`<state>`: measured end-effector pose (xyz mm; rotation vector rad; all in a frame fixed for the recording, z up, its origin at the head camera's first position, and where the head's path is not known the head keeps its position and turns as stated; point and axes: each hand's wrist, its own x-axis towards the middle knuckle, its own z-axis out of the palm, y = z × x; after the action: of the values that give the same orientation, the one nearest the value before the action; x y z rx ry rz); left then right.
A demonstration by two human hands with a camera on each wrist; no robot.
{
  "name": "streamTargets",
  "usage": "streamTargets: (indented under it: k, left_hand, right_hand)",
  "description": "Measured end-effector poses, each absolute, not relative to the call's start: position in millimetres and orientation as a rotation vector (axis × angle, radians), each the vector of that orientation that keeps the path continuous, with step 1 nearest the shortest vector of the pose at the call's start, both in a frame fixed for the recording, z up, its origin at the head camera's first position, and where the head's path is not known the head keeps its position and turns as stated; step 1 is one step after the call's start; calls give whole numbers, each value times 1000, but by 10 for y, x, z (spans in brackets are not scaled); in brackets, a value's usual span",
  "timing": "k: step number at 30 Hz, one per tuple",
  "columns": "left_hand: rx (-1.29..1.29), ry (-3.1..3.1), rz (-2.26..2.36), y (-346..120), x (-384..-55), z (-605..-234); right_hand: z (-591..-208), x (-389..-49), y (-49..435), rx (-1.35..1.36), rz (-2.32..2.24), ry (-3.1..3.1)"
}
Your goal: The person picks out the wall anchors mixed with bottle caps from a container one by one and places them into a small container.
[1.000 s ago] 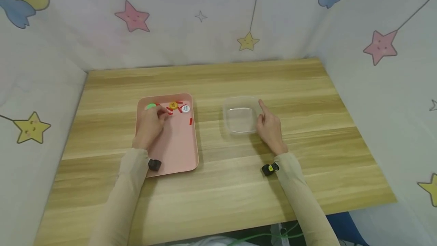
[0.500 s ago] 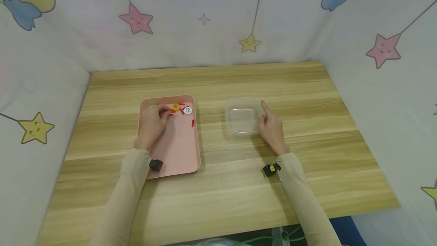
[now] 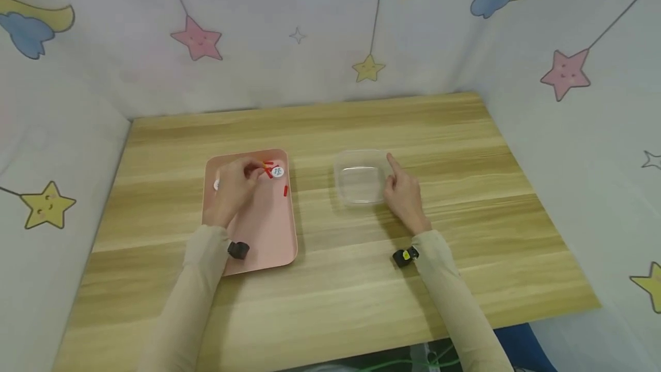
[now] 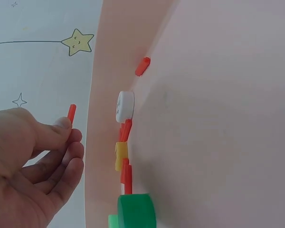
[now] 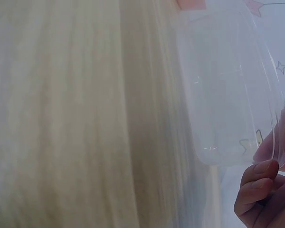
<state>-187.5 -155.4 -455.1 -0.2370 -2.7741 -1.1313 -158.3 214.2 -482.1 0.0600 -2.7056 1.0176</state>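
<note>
My left hand is over the far part of the pink tray, pinching a short red stick between thumb and fingers. Close to its fingertips, a white disc with dark markings lies among several red sticks. A yellow disc and a green disc show in the left wrist view; the hand mostly hides them in the head view. My right hand holds the right side of a clear plastic box, index finger stretched along its rim and the other fingers curled.
Another white disc shows by the tray's left wall. A lone red stick lies near the right wall. Tray and box stand apart on the wooden table, with patterned white walls behind and beside it.
My left hand has shifted slightly to the right and now covers the yellow disc; a white disc shows at its left. The right hand stays on the box. The head view has shifted a little.
</note>
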Motion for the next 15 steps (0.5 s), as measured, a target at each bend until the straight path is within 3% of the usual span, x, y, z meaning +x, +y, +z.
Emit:
streamTargets:
  k: [15]
  left_hand:
    - [-271,-2808,-1244,-1391,-1953,-4504]
  right_hand:
    - [-4840,-1580,2132,25,1024,-2746]
